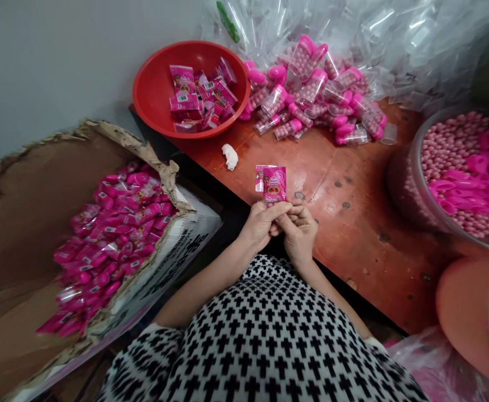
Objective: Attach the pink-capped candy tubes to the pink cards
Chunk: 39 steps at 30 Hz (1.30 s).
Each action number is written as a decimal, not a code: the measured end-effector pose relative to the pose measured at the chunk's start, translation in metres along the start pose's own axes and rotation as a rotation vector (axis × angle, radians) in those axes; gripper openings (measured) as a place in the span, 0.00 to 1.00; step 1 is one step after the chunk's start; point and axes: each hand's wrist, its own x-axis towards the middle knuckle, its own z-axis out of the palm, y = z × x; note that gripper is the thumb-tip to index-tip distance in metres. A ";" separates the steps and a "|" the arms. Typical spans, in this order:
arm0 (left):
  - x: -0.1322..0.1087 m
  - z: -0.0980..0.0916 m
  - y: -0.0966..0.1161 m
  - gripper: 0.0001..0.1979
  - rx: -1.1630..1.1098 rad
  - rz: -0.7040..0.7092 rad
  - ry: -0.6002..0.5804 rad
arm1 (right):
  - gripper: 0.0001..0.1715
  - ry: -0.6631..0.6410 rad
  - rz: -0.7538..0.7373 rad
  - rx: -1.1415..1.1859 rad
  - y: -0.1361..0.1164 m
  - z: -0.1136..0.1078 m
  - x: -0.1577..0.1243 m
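In front of my body, over the table's near edge, both hands meet at the lower edge of a pink printed label. It looks like a flat sleeve, and a paler piece with print shows behind its left side. My left hand is closed, thumb and fingers pinching the label's bottom. My right hand is closed too, its fingertips pressed against the left ones at the same edge. The fingers hide whatever lies between them below the label.
A red bowl of pink labels stands back left, near a white crumpled wad. Candy-filled tubes with pink caps lie behind, before clear empty tubes. At right are a candy tub and pink bucket; left, a carton.
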 end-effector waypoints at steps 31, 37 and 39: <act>-0.005 -0.005 -0.003 0.18 -0.172 0.209 0.057 | 0.25 -0.207 0.141 0.071 -0.005 0.002 0.033; -0.040 -0.040 0.039 0.22 -0.248 0.636 0.268 | 0.28 -0.379 0.163 0.081 -0.016 0.017 0.034; -0.043 -0.054 0.050 0.33 -0.281 0.776 0.319 | 0.24 -0.332 0.148 0.056 -0.020 0.013 0.037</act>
